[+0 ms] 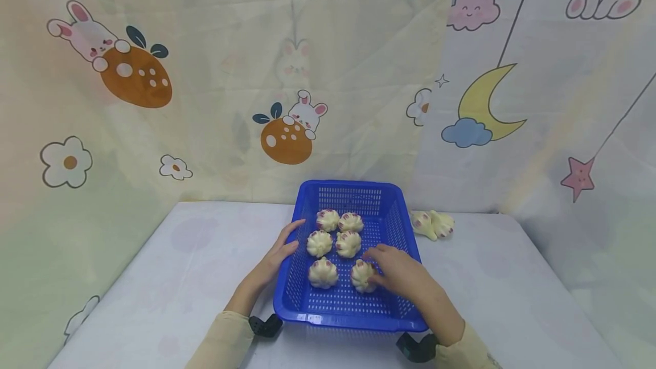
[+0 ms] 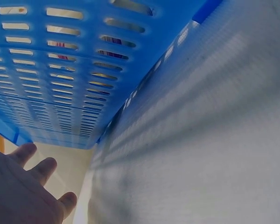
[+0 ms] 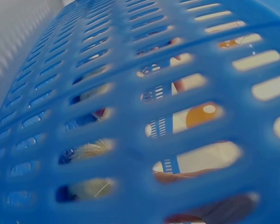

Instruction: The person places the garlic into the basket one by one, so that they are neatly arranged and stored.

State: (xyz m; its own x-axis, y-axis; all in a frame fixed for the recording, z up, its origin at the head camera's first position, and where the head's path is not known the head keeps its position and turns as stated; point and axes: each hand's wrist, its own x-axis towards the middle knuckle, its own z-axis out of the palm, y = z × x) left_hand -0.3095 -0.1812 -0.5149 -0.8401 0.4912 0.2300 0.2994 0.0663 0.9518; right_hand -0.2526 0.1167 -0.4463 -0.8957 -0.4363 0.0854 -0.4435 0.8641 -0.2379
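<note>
A blue plastic basket (image 1: 353,321) with slotted walls stands on the table and holds several pale garlic bulbs with purple streaks. My right hand (image 1: 405,275) reaches in over its right side, thumb and fingers around the front right garlic bulb (image 1: 361,277). To the left of that lies another garlic bulb (image 1: 323,273). My left hand (image 1: 274,258) is at the basket's left rim, its fingers extended along the outside. The left wrist view shows those fingertips (image 2: 46,167) beside the slotted wall. In the right wrist view the basket wall (image 3: 126,158) hides most of the right hand.
Two more garlic bulbs (image 1: 433,225) lie on the white table (image 1: 487,289), just right of the basket's far corner. Behind the table hangs a printed cloth (image 1: 220,130) with rabbits and flowers. A black wrist device (image 1: 265,326) shows below the left hand.
</note>
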